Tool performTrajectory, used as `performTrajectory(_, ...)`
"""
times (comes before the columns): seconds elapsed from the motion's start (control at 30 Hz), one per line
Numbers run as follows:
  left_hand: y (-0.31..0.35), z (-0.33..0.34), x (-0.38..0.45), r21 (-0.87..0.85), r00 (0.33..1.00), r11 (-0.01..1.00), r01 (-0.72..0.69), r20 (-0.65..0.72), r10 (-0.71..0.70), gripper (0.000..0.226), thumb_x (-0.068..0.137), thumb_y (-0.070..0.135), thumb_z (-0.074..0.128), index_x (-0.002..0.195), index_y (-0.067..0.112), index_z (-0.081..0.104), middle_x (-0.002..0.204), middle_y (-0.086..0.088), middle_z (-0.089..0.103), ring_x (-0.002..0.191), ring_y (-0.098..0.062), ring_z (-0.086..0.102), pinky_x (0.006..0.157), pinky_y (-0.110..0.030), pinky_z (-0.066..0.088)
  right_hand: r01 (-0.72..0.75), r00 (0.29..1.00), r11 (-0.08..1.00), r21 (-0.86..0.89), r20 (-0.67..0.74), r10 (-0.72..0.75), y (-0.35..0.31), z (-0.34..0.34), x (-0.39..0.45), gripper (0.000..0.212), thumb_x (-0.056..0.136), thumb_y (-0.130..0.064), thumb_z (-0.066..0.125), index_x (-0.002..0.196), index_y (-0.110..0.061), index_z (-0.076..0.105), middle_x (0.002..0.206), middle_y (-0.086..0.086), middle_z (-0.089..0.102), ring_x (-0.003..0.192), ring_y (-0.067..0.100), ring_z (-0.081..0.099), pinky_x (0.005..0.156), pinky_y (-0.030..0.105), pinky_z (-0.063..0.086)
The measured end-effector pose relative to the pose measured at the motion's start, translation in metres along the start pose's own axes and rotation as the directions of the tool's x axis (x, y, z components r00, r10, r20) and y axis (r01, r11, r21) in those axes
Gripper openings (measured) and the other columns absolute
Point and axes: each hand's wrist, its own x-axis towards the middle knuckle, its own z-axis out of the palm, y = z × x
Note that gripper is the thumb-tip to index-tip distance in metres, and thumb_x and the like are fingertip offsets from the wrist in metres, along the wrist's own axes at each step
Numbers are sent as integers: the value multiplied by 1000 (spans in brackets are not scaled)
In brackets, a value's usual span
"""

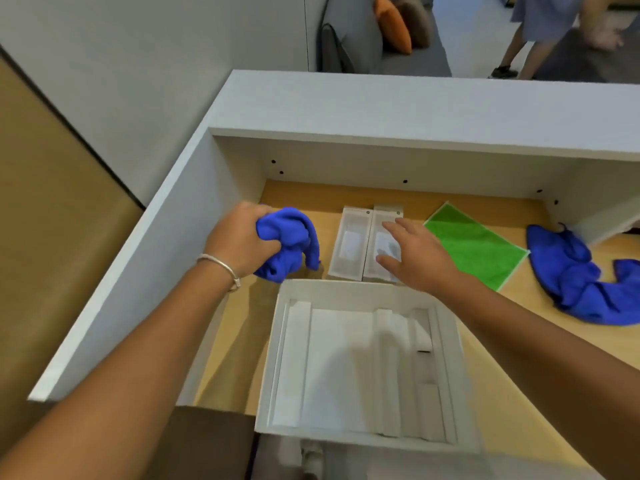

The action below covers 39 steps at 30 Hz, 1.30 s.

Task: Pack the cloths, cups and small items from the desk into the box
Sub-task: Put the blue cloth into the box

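Note:
My left hand point(239, 242) is closed around a bunched blue cloth point(291, 244), held just above the desk beyond the box's far left corner. The open white box point(446, 327) sits in front of me, with white inserts inside. My right hand point(415, 254) hovers with fingers spread over the right one of two white packets point(349, 244) lying side by side behind the box. A flat green cloth point(474, 244) lies to the right of them. A second blue cloth point(581, 282) lies crumpled at the far right.
The wooden desk point(519, 393) is enclosed by a white partition wall point(381, 109) at the back and left. Beyond it, a person's legs point(526, 39) stand on the floor near a chair with an orange cushion point(393, 24).

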Motion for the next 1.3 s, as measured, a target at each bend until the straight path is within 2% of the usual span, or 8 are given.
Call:
performTrajectory(0.37, 113, -36, -136, 12, 966, 978, -207, -159, 206, 16, 68, 29, 63, 80, 20, 63, 80, 5, 61, 72, -16, 55, 56, -38, 48, 35, 995, 998, 56, -99, -30, 12, -23, -106, 69, 88, -45, 61, 147, -19, 34, 152, 9, 35, 139, 27, 30, 112, 41, 26)
performTrajectory(0.47, 108, -14, -144, 15, 986, 988, -154, -58, 154, 14, 69, 36, 60, 72, 22, 59, 69, 2, 59, 65, -15, 55, 54, -40, 49, 12, 996, 999, 49, -88, -8, 20, -21, -119, 70, 88, -46, 60, 147, -21, 33, 152, 8, 34, 140, 26, 28, 113, 42, 26)
performTrajectory(0.6, 79, 37, -134, 81, 992, 997, 15, 127, -25, 13, 71, 35, 64, 75, 42, 54, 90, 4, 56, 81, -19, 59, 68, -34, 50, -38, 997, 999, 35, -73, 40, 24, -17, -124, 70, 88, -47, 59, 148, -23, 31, 153, 6, 34, 141, 25, 28, 113, 44, 26)
performTrajectory(0.67, 62, 66, -128, 157, 979, 985, 74, 176, -101, 25, 74, 35, 65, 99, 38, 61, 106, 1, 53, 95, -21, 59, 79, -36, 50, -59, 997, 998, 29, -54, 60, 26, -13, -122, 70, 89, -48, 59, 148, -22, 31, 153, 7, 33, 141, 25, 27, 114, 44, 26)
performTrajectory(0.77, 39, 98, -118, 254, 949, 960, 116, 258, -183, 57, 77, 49, 64, 129, 31, 49, 124, 0, 48, 107, -22, 56, 84, -36, 50, -90, 995, 995, 36, -39, 92, 27, -8, -113, 70, 89, -47, 59, 148, -22, 31, 153, 6, 33, 141, 25, 27, 114, 45, 26)
performTrajectory(1.03, 9, 92, -49, 149, 998, 988, -47, 42, 41, 47, 86, 46, 57, 129, 31, 50, 118, 5, 59, 83, -15, 62, 62, -29, 49, -130, 991, 991, 13, -24, 130, 31, -1, -68, 69, 89, -46, 59, 148, -21, 32, 153, 8, 33, 141, 26, 27, 114, 45, 27)
performTrajectory(1.13, 3, 86, -13, 165, 998, 984, -60, 33, 55, 52, 87, 49, 55, 135, 30, 45, 126, 3, 57, 95, -16, 61, 66, -30, 50, -136, 990, 991, 15, -31, 137, 30, 1, -44, 68, 90, -45, 59, 148, -20, 33, 153, 9, 34, 141, 27, 28, 113, 45, 27)
performTrajectory(1.3, -5, 98, 44, 253, 978, 967, -2, 202, -50, 73, 84, 58, 52, 146, 29, 26, 145, -3, 43, 120, -26, 52, 84, -40, 51, -186, 982, 983, -7, -24, 186, 31, 8, -1, 69, 89, -46, 58, 148, -21, 32, 153, 9, 33, 140, 28, 28, 112, 46, 29)
